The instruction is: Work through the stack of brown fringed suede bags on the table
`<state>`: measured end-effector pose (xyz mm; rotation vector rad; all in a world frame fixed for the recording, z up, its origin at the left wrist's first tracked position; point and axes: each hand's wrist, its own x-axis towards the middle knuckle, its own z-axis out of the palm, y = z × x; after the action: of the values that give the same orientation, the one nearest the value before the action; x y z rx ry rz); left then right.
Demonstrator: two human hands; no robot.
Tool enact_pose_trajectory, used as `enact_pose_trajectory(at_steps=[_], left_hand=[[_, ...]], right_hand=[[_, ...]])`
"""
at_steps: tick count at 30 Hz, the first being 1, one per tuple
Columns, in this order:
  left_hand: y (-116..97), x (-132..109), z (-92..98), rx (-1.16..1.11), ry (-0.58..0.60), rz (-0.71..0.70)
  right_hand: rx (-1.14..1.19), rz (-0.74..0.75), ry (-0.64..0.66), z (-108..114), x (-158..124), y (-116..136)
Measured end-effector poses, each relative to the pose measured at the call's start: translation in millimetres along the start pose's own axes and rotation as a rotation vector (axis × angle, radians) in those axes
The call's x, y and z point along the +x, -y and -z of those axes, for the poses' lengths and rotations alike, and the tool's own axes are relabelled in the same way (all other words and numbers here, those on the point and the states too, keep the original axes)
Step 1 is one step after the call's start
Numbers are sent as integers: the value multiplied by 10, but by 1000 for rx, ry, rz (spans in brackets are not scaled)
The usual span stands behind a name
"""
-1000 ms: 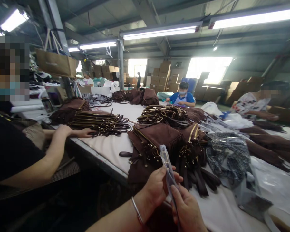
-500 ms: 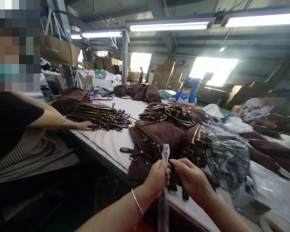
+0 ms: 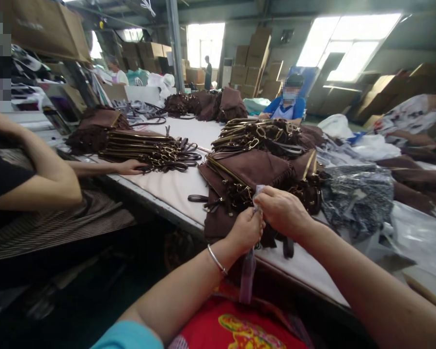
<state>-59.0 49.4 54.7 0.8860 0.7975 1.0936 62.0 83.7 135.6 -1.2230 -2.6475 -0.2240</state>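
**Both hands at the top of the plastic sleeve**

In the head view, the only one here, you have a clear plastic sleeve (image 3: pixel 247 283) in front of you, in the space at the near edge of the table (image 3: pixel 150 186). Your left hand (image 3: pixel 245 230) is curled tightly round it just below its upper end, and its lower length hangs down beneath that fist. Your right hand (image 3: pixel 281 208) meets the left from the other side, thumb and fingers seeming to pinch the sleeve's top. Your fingers hide what happens at the mouth, and whether anything sits inside cannot be told.

Just beyond your hands lies a stack of brown pouches (image 3: pixel 254 167) with gold zips and clips, and a crumpled plastic bag (image 3: pixel 358 194) rests to the right. On the left, a co-worker's hand (image 3: pixel 131 167) touches the straps of another pouch stack (image 3: pixel 131 145).

The step in hand looks like working the sleeve's upper end with both hands. Judging from this grip, the next move calls for a steady left fist while the right fingertips manage the thin film, with the top held clear of the metal clips, which could snag it.
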Motion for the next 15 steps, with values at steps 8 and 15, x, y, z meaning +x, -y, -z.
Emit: enact_pose_trajectory(at_steps=[8, 15], left_hand=[[-18, 30, 48, -28, -38, 92], [171, 198, 81, -24, -59, 101]], right_hand=[[478, -289, -233, -193, -1125, 61], [388, -1214, -435, 78, -2223, -1102]])
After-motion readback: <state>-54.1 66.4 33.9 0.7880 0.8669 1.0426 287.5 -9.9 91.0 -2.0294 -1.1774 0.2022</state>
